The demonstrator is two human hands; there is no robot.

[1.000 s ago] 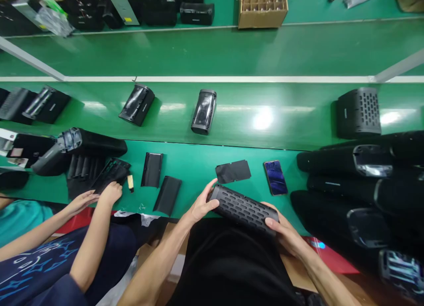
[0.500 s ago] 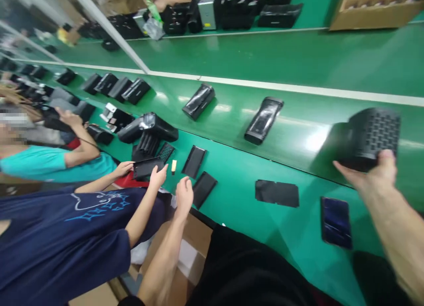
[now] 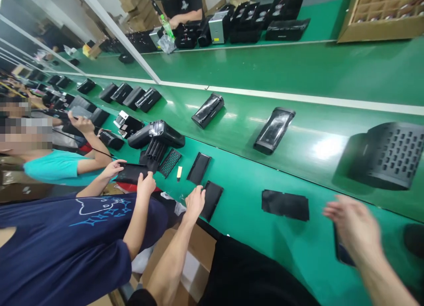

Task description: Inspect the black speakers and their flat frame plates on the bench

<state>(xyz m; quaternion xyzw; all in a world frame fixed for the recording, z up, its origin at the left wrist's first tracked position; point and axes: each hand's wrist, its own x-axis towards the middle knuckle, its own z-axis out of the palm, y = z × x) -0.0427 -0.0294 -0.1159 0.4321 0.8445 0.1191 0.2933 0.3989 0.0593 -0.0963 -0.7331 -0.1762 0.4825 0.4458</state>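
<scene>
The right hand [image 3: 356, 226] is being drawn back from the perforated speaker [image 3: 394, 156], gripped a moment ago, which is now being supported, clear of it, by the green belt [image 3: 241, 105]. Blurred and loosely curled, the hand is being kept empty, the phone [image 3: 342, 251] being partly hidden beneath it. The left hand [image 3: 194, 204] is being held at the edge of a black panel [image 3: 213, 201]; whether that is being pinched cannot be told.

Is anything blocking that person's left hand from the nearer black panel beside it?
Nothing visible: the left hand overlaps the left edge of the nearer black panel in this view. The other black panel lies beyond, off that path.
</scene>
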